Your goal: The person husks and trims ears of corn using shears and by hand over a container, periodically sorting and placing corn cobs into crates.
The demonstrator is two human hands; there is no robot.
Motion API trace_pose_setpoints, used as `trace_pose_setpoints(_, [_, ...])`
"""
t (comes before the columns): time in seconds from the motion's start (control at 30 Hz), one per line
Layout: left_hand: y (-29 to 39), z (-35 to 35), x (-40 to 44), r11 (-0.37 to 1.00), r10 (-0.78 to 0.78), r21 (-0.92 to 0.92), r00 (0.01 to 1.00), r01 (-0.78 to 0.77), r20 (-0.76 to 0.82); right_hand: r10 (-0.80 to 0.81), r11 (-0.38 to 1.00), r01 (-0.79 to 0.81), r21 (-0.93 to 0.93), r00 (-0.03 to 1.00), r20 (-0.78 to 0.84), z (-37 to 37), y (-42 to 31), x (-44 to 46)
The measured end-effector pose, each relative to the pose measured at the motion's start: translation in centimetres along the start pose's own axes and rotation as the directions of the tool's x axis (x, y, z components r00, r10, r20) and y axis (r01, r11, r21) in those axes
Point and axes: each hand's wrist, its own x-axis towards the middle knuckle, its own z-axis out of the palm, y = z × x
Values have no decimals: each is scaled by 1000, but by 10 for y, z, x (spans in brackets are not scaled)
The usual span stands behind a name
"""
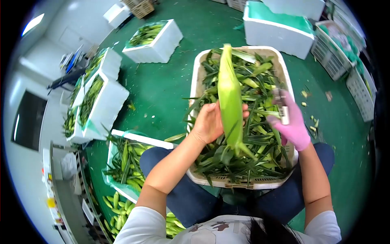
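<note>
An ear of corn in its green husk stands nearly upright in my left hand, whose bare fingers wrap round its middle from behind. To its right, apart from the corn, my right hand wears a pink glove. Its fingers close on a small white-handled tool; the metallic-looking upper part is blurred, so I cannot make out its exact kind. Both hands are above a large pale plastic crate between my knees, heaped with stripped green husks and leaves.
At my left, a foam box holds leafy corn, with peeled-looking ears piled beside it. More foam boxes of corn stand further off. A lined foam box and plastic baskets stand at the right. Scraps dot the green floor.
</note>
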Motion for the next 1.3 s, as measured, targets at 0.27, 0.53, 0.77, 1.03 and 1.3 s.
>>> trace_pose_setpoints(0.27, [-31,-52,-3,876,-228,357,930,325,-288,190,933,-77,-351,934,301,11,25,9])
trace_pose_setpoints(0.53, [-12,-62,-15,749,-615,235,782,620,-104,-110,976,167,-141,933,344,29,64,-7])
trace_pose_setpoints(0.77, [-3,-50,-24,644,-468,422,765,638,-442,253,960,-189,-207,904,344,49,78,-11])
trace_pose_setpoints(1.03, [4,-41,-34,561,-383,569,797,602,-467,257,957,-188,-219,900,352,51,79,-15])
trace_pose_setpoints(1.3, [3,-48,-35,692,-452,403,795,599,-405,300,865,-398,305,898,323,53,74,-23])
